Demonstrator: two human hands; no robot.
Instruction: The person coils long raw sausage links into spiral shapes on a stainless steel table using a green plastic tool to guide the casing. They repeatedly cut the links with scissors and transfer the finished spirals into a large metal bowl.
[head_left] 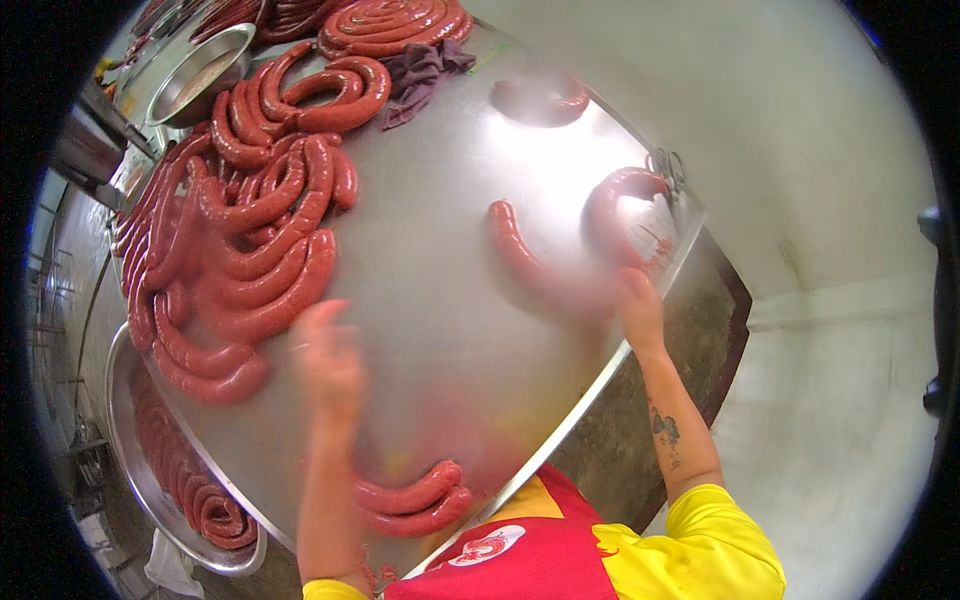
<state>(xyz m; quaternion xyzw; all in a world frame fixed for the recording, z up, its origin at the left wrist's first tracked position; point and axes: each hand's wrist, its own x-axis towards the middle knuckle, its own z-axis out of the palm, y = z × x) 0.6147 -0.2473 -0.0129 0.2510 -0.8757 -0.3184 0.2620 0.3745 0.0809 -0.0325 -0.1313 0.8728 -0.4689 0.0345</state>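
Note:
My right hand [638, 295] is at the right edge of the steel table, its fingers closed around the near end of a red sausage [522, 255]. Haze blurs the grip. Just beyond that hand, a curved sausage [603, 212] lies beside some red meat scraps [655, 245]. My left hand [330, 365] is over the table, close to a large heap of raw red sausages [265, 265]. Motion smears its fingers, so whether they hold anything is unclear. Two short sausage lengths [415, 500] rest near my body, partly behind my left forearm.
Scissors [668, 168] lie at the table's right edge. Farther off are another sausage [545, 103], a dark purple cloth [420, 78], a coiled sausage [395, 25] and a metal bowl [205, 75]. A steel basin [125, 400] with coiled sausage stands below the left edge.

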